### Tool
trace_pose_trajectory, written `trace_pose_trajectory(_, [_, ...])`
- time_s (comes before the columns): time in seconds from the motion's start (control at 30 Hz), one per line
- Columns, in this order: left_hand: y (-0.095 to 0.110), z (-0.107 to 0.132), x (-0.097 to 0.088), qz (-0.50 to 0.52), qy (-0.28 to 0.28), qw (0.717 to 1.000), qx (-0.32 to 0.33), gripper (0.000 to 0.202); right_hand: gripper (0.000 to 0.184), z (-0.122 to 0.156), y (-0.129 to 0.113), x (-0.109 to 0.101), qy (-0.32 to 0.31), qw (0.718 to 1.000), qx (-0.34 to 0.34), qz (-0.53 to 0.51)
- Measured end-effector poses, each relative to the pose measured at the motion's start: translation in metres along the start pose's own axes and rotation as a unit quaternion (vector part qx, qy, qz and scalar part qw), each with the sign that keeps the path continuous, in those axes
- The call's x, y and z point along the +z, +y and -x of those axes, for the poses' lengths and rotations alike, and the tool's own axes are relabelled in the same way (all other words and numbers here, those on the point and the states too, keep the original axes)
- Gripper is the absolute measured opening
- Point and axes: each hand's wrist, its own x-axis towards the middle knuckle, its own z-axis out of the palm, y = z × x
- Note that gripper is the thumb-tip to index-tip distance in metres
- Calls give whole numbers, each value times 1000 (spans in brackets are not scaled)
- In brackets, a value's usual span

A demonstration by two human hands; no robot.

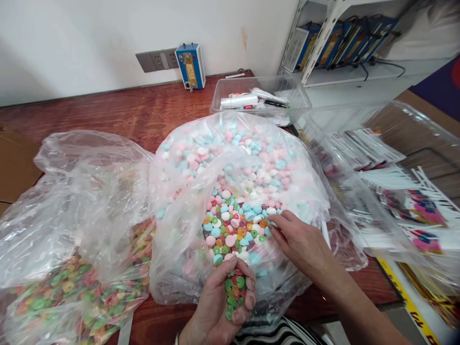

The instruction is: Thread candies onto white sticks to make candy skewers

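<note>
A large clear plastic bag [201, 191] lies open on the wooden table, full of pastel pink, blue and white candy discs [247, 158] with small colourful ring candies [233, 230] mixed in at the opening. My left hand [223, 302] is cupped at the bag's near edge, palm up, and holds a handful of green, red and orange ring candies. My right hand [298, 239] reaches into the bag from the right, its fingertips pinched among the candies at the pile's right side.
A second clear bag [72, 215] of colourful ring candies lies at the left. A clear plastic bin [258, 91] with tubes and pens stands behind. Clear packets with printed cards [395, 191] lie at the right. A blue device [190, 64] stands by the wall sockets. A shelf rack [341, 38] is at the back right.
</note>
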Motion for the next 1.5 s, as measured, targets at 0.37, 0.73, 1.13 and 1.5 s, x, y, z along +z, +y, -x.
trace_pose_trajectory(0.37, [5,5,-8,18,22,1000,6,18,13,-20,-19,2,-28,994,8,105])
trace_pose_trajectory(0.73, [6,12,-6,-32,28,998,46,19,9,-12,-8,-2,10,996,-13,-90])
trace_pose_trajectory(1.13, [34,51,-12,-24,155,964,215,46,20,-10,-76,17,-11,982,-189,7])
trace_pose_trajectory(1.5, [34,60,-15,-3,128,965,229,46,19,-10,-71,5,15,984,-174,-29])
